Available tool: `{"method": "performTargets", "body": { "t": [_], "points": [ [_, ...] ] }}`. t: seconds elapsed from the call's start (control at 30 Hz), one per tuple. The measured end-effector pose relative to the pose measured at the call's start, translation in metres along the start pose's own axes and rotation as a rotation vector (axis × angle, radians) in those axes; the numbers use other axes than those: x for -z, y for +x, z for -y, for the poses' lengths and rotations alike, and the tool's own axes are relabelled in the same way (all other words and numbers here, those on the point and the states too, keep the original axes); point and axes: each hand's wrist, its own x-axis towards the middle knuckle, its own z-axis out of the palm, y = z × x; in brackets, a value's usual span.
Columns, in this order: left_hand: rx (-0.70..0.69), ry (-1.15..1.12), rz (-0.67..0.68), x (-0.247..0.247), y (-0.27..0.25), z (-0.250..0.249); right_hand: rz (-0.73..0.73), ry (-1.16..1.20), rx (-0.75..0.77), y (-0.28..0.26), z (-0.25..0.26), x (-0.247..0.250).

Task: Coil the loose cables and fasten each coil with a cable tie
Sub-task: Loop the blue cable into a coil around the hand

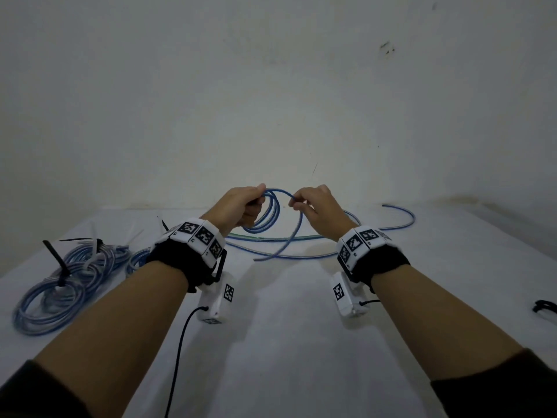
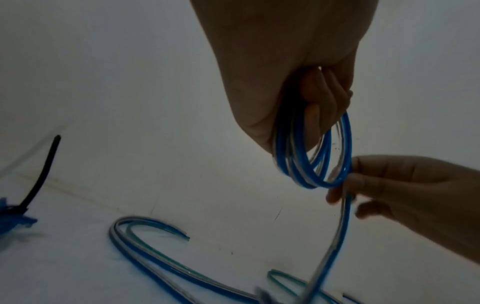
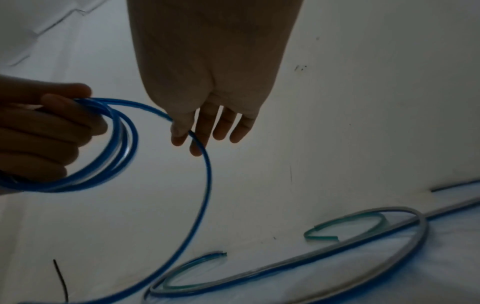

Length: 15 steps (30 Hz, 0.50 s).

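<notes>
Holding a blue cable coil (image 1: 269,213), the left hand (image 1: 241,206) grips tight. The right hand (image 1: 319,211) pinches its loose strand; the fingertips are hidden from the head view.

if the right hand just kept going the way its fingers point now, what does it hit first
Probably the left hand and the blue cable coil it grips: the right hand points leftward at them while pinching the same cable's loose strand. Depth is unclear, so it might pass just in front.

Dim, scuffed pale wall (image 1: 271,86) behind a white-covered table (image 1: 286,342).
</notes>
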Motion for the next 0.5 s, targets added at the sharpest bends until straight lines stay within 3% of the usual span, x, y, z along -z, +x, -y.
{"method": "performTargets", "body": {
  "t": [0.2,0.4,0.5],
  "points": [
    [0.002,-0.302,-0.035,0.01,0.003,0.002,-0.006,0.203,-0.176,-0.015,-0.002,-0.001],
    [-0.007,-0.502,-0.062,0.01,0.005,0.002,0.039,0.25,-0.034,-0.014,0.002,-0.004],
    [-0.025,-0.576,-0.082,0.011,0.006,0.001,0.117,0.308,-0.055,-0.015,0.002,-0.007]
  ]
}}
